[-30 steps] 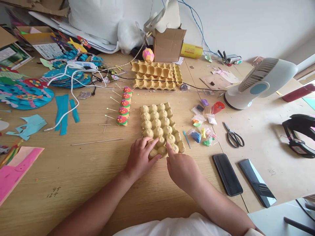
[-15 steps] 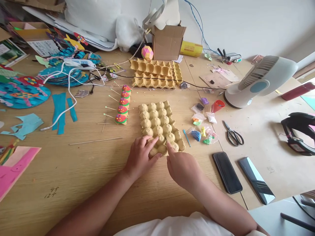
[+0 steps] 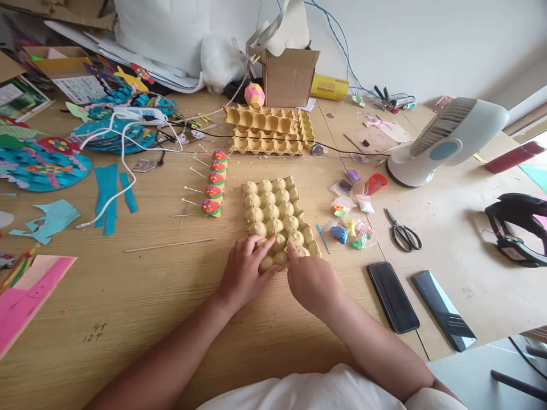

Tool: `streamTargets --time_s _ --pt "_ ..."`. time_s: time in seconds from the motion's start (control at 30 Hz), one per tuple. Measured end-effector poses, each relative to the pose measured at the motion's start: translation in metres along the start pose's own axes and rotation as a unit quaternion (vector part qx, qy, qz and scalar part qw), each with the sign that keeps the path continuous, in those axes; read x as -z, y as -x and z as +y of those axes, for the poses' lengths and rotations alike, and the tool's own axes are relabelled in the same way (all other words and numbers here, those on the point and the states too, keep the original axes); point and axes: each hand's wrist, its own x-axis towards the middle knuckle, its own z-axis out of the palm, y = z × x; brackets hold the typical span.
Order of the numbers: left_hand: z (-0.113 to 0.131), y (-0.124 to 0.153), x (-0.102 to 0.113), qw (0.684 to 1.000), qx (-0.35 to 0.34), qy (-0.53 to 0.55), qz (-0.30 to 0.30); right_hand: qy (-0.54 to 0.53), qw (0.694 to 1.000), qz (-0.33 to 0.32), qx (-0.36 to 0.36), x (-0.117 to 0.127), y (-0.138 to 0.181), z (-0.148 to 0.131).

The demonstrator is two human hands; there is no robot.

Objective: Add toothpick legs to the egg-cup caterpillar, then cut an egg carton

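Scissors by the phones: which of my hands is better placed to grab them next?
Probably your right hand. The scissors lie to its side of the egg tray, and only its index finger reaches onto that tray. Your left hand rests there too, but farther away.

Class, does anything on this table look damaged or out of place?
Yes: the light-blue scrap at the left has ragged, cut-into edges, and handwritten marks sit directly on the wooden tabletop.

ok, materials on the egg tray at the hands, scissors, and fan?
Egg tray: likely molded paper pulp, matte; rough, tan, bumpy surface.
Scissors: probably metal blades, from the grey sheen; dark handles, material unclear.
Fan: looks like plastic; smooth white shell, molded-looking slats.
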Motion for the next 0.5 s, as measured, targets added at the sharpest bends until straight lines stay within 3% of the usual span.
streamTargets --time_s 0.13,0.33,0.5 --pt "0.0 0.0 0.0 1.0 0.001 0.002 -0.004 0.007 1.0 -0.016 0.006 -0.002 0.009 0.0" --pt "-0.001 0.0 0.0 1.0 -0.005 0.011 0.003 -0.018 1.0 0.009 0.002 -0.007 -0.001 0.003" --pt "-0.001 0.0 -0.001 1.0 -0.003 0.012 0.001 -0.028 0.999 0.016 0.013 -0.002 0.016 0.016"
